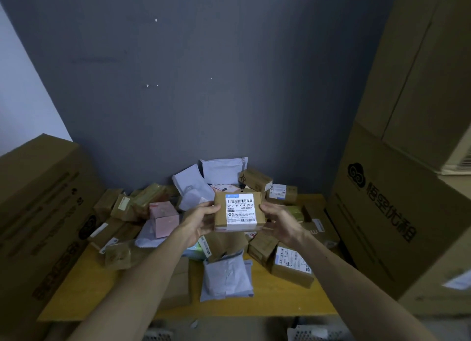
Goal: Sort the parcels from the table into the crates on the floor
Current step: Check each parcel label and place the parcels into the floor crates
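Note:
I hold a small brown cardboard parcel [239, 211] with a white barcode label facing me, lifted above the pile. My left hand [201, 221] grips its left edge and my right hand [280, 223] grips its right edge. Under it, the yellow table [84, 284] carries a heap of parcels: a pink box [164, 218], grey poly mailers [225, 277], a labelled brown box [291, 265] and several more brown boxes. Two pale perforated crates [303, 334] show partly at the bottom edge, below the table's front.
Large cardboard cartons flank the table: one on the left [38, 213] and a tall stack on the right [407, 188]. A dark grey wall [204, 86] stands behind the pile. White mailers [221, 172] lean against it.

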